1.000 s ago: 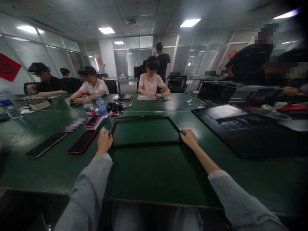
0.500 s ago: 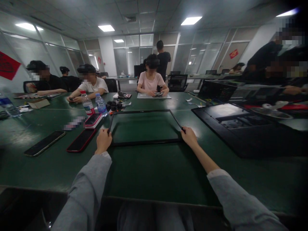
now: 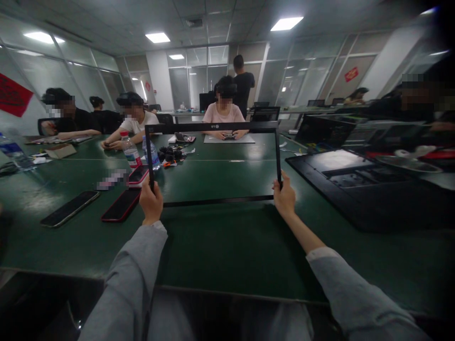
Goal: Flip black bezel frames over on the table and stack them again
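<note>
A thin black rectangular screen frame (image 3: 213, 127) stands almost upright above the green table (image 3: 227, 246), its lower bar close to the tabletop. My left hand (image 3: 151, 204) is closed round the frame's left side near the bottom corner. My right hand (image 3: 284, 198) is closed round the right side at about the same height. Both arms wear grey sleeves. Through the frame's opening I see the table beyond and a seated person in a pink shirt.
Two dark phones (image 3: 69, 209) (image 3: 122, 206) and a third in a red case (image 3: 138, 175) lie at the left, near two water bottles (image 3: 131, 152). A black monitor back panel (image 3: 359, 182) lies at the right. Several people sit round the table's far side.
The frame lay flat on the table a second ago. Both hands have tipped its far edge up until it stands nearly vertical. The hands kept their grip on its sides.
</note>
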Tool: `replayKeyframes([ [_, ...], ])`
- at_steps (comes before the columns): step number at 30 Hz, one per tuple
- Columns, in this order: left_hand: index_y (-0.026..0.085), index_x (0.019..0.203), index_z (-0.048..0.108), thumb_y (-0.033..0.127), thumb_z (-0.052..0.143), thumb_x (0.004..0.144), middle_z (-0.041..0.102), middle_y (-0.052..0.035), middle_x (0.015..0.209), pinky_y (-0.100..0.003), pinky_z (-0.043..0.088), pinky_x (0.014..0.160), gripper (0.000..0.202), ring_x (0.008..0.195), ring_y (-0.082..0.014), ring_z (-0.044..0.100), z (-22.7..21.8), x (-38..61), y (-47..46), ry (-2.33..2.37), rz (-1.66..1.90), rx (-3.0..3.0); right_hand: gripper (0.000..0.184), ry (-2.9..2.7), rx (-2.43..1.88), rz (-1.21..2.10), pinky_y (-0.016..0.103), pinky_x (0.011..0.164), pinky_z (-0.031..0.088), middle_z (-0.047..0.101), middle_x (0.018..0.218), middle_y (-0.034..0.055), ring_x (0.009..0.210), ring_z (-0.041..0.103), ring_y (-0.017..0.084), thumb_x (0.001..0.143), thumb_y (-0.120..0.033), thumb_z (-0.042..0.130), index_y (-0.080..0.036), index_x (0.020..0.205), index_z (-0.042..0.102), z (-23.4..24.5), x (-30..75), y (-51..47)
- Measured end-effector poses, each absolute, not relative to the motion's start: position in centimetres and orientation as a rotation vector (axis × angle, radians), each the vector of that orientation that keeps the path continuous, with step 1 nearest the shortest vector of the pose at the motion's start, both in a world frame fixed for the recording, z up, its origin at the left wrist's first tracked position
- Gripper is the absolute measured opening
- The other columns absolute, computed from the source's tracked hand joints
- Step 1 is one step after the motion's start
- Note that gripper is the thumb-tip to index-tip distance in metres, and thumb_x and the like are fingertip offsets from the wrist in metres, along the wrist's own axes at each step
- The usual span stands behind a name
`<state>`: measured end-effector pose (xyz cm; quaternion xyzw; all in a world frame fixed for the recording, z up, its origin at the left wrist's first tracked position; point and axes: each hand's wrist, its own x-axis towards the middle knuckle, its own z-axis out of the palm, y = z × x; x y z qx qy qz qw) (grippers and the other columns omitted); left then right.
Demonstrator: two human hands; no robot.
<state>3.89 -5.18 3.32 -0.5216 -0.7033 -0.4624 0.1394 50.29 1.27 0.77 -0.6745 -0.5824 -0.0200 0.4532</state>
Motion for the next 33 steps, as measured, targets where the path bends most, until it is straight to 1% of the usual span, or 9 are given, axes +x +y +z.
replayKeyframes([
  [6,0.016,0.153,0.034,0.031,0.028,0.105,0.057,-0.0163,0.140,-0.036,0.041,0.109,0.050,0.132,-0.0237,0.054,3.4,3.9,-5.3,-2.023,-1.371,-1.515,0.061,-1.430,-1.649,-0.021,0.037,0.079,0.047,0.069,0.102,0.0093,0.084,0.064,0.026,0.101,-0.052,0.031,-0.023,0.155,0.036,0.7,50.3,1.3],
  [10,0.017,0.150,0.040,0.031,0.030,0.104,0.059,-0.0154,0.138,-0.038,0.042,0.107,0.049,0.130,-0.0250,0.055,3.1,3.6,-5.0,-2.069,-1.316,-1.563,0.060,-1.447,-1.652,0.012,0.037,0.081,0.047,0.070,0.106,0.0110,0.087,0.065,0.027,0.101,-0.050,0.033,-0.022,0.153,0.041,0.6,50.5,1.6],
  [16,0.015,0.143,0.051,0.032,0.036,0.101,0.065,-0.0151,0.132,-0.043,0.044,0.105,0.047,0.122,-0.0290,0.058,1.9,2.9,-3.7,-2.225,-1.128,-1.574,0.054,-1.487,-1.677,0.098,0.039,0.085,0.048,0.070,0.109,0.0132,0.094,0.065,0.029,0.095,-0.046,0.045,-0.017,0.140,0.056,-0.6,51.4,2.6],
  [21,0.015,0.136,0.059,0.031,0.043,0.099,0.068,-0.0158,0.126,-0.044,0.045,0.101,0.044,0.122,-0.0304,0.058,0.8,2.1,-2.8,-2.360,-0.932,-1.667,0.049,-1.466,-1.701,0.242,0.038,0.088,0.050,0.071,0.107,0.0155,0.094,0.066,0.026,0.088,-0.034,0.051,-0.010,0.129,0.061,-1.3,51.9,3.5],
  [24,0.016,0.135,0.062,0.033,0.044,0.098,0.069,-0.0170,0.122,-0.044,0.047,0.098,0.044,0.122,-0.0316,0.058,0.5,1.7,-2.6,-2.456,-0.831,-1.682,0.047,-1.485,-1.673,0.293,0.039,0.094,0.049,0.071,0.114,0.0160,0.103,0.066,0.026,0.085,-0.028,0.052,-0.010,0.127,0.063,-1.4,52.0,4.0],
  [27,0.016,0.136,0.063,0.034,0.045,0.098,0.069,-0.0180,0.122,-0.044,0.048,0.096,0.045,0.122,-0.0329,0.058,0.5,1.4,-2.4,-2.515,-0.778,-1.677,0.044,-1.549,-1.616,0.297,0.042,0.103,0.047,0.070,0.122,0.0152,0.113,0.064,0.027,0.086,-0.027,0.051,-0.012,0.124,0.066,-1.7,52.2,4.4],
  [29,0.016,0.135,0.063,0.034,0.046,0.097,0.069,-0.0177,0.124,-0.044,0.047,0.097,0.045,0.124,-0.0333,0.056,0.4,1.3,-2.3,-2.512,-0.769,-1.683,0.044,-1.592,-1.596,0.279,0.044,0.106,0.046,0.068,0.126,0.0152,0.118,0.063,0.028,0.088,-0.028,0.050,-0.012,0.125,0.067,-2.0,52.3,4.7],
  [33,0.017,0.128,0.068,0.030,0.049,0.095,0.065,-0.0143,0.134,-0.045,0.045,0.101,0.039,0.126,-0.0341,0.052,0.1,1.0,-2.0,-2.461,-0.771,-1.708,0.046,-1.668,-1.637,0.249,0.045,0.112,0.043,0.064,0.134,0.0156,0.127,0.059,0.030,0.090,-0.024,0.047,-0.012,0.130,0.066,-2.6,52.6,4.8],
])
